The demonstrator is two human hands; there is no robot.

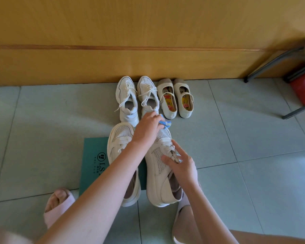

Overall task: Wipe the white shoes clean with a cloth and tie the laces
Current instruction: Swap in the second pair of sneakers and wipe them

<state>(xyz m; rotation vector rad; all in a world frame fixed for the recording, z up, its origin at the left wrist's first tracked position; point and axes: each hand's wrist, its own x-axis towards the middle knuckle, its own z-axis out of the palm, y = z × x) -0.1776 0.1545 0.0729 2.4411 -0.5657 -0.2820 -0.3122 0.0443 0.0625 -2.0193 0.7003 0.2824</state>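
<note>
The left hand (147, 128) reaches across and grips a blue cloth (166, 123), pressing it against the toe of the right white shoe (155, 182). The toe itself is hidden under hand and cloth. The right hand (182, 164) lies over the laces (166, 146) with fingers spread and fairly straight, grasping nothing that shows. The lace ends blur beneath it. The left white shoe (120, 134) stands just beside, its middle crossed by the forearm. Both shoes sit on the right edge of a green board (93, 159), whose printed lettering is half covered. Along the floor's far edge, against the wooden panel (148, 64), wait laced sneakers (127, 97) and strap shoes (167, 103). A stool (271, 64) is cut off at the floor's far right corner.
</note>
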